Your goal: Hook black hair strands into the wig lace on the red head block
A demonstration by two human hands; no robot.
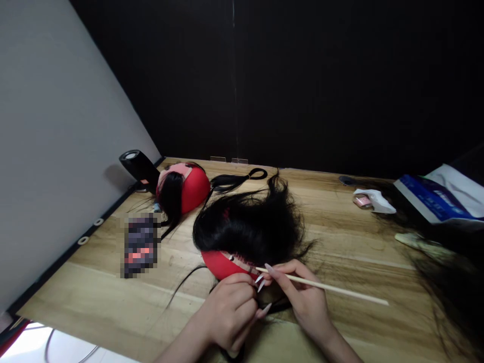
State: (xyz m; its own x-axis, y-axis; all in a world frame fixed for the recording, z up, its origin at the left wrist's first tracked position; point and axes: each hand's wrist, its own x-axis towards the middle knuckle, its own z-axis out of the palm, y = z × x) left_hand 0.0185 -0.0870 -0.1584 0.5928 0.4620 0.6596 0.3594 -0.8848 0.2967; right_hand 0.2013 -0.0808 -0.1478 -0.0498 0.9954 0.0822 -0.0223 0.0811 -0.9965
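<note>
A red dome-shaped wig head (217,264) lies in front of me, with a lace band along its edge and a mass of long black hair (260,227) over its top. My right hand (308,297) grips a thin pale wooden stick (340,290) like a pen, its tip at the lace edge. Closed into a fist, my left hand (232,307) is beside the near edge of the wig head. Dark hair shows below and to the right of that fist; the fingers hide most of what they hold.
Behind to the left are a second red wig head (196,189) with black hair, a black cylindrical speaker (139,164) and a blurred-out item (139,247). A tied hair bundle (234,180) lies at the back. Rightward are crumpled tissue (380,201), a blue package (431,199) and loose hair.
</note>
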